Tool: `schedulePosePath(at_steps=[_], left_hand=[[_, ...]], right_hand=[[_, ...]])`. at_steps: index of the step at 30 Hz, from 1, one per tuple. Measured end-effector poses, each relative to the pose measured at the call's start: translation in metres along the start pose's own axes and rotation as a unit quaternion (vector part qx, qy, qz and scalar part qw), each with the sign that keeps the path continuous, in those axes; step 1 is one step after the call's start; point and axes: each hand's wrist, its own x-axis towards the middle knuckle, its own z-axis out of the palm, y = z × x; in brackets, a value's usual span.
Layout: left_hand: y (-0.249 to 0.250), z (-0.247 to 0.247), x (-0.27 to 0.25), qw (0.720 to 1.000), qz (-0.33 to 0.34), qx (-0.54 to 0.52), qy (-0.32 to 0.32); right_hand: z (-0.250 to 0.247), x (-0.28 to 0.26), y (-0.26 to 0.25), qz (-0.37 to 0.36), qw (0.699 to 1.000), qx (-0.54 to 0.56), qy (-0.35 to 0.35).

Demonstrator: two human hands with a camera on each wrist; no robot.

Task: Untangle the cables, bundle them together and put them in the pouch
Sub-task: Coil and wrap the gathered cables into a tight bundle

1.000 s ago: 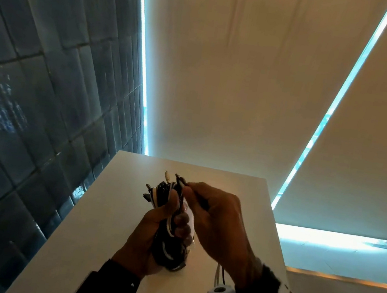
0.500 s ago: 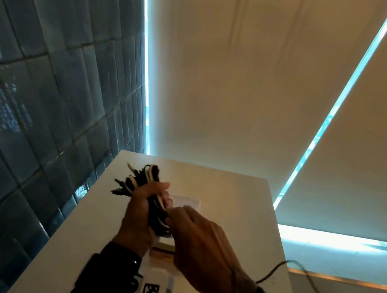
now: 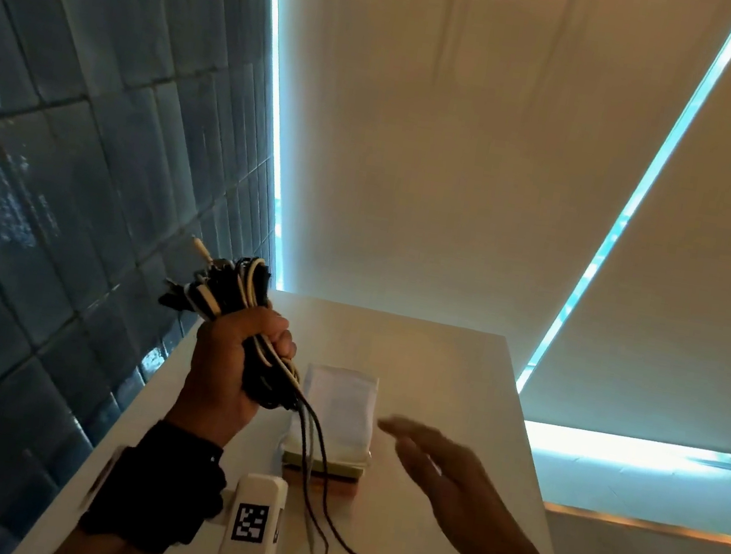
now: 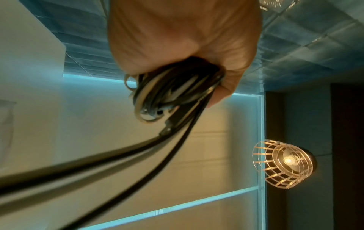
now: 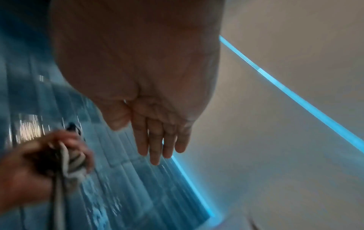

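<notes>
My left hand (image 3: 243, 353) grips a coiled bundle of black and white cables (image 3: 229, 289), held up above the left side of the white table (image 3: 436, 358). Plug ends stick out of the top of the bundle. Loose black and pale cable tails (image 3: 314, 482) hang from the fist toward me. The left wrist view shows the coil (image 4: 173, 91) clamped in the fist, tails trailing off. A white mesh pouch (image 3: 339, 410) lies flat on the table just right of the bundle. My right hand (image 3: 437, 453) hovers to the pouch's right, fingers (image 5: 157, 143) straight, holding nothing.
A dark blue tiled wall (image 3: 59, 183) runs along the table's left edge. Beige blinds (image 3: 468, 150) with bright gaps stand behind the table. The table's right edge (image 3: 524, 443) drops off near my right hand. A caged lamp (image 4: 283, 163) shows in the left wrist view.
My right hand let go of the cables and swung out to the right, now spread flat. My left hand lifted the bundle up and left, uncovering the pouch. Loose tails now hang down.
</notes>
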Motion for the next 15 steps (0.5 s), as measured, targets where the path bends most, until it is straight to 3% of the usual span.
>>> schedulePosePath(at_steps=[5, 7, 10, 15], left_hand=[[-0.015, 0.018, -0.006, 0.997, 0.034, 0.066, -0.034], [-0.015, 0.021, -0.007, 0.994, 0.063, 0.084, -0.012], [-0.014, 0.016, -0.002, 0.989, 0.086, 0.107, 0.054], [-0.016, 0.022, -0.001, 0.995, 0.016, 0.056, 0.084]], right_hand=[[0.025, 0.024, -0.052, 0.000, 0.980, 0.138, -0.144], [0.029, 0.021, -0.058, 0.022, 0.961, 0.251, -0.109], [0.031, 0.016, -0.061, 0.012, 0.951, 0.309, -0.019], [0.040, 0.011, -0.066, 0.005, 0.951, 0.307, -0.039]])
